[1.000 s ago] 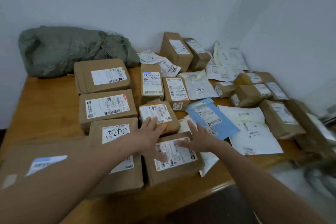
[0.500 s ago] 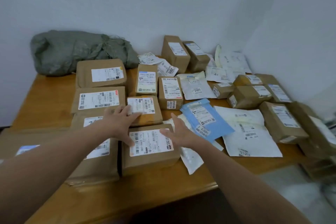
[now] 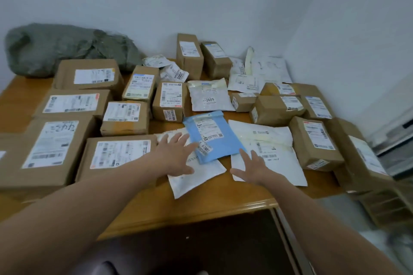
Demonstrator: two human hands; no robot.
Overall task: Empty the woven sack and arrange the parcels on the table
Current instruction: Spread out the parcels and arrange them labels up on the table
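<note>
A wooden table (image 3: 201, 205) fills the middle of the frame, covered with labelled parcels. The grey-green woven sack (image 3: 67, 48) lies crumpled at upper left against the wall. At centre a blue mailer (image 3: 221, 143) overlaps a white mailer (image 3: 201, 174). The left hand (image 3: 175, 156) rests flat on the white mailer, fingers spread; the right hand (image 3: 254, 166), spread and empty, is at lower centre right

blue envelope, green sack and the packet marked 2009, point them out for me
blue envelope (image 3: 220, 140): head view, on its bare blue lower half.
green sack (image 3: 67, 48): head view, on the middle of the crumpled fabric.
packet marked 2009 (image 3: 209, 96): head view, just above its number sticker.
</note>
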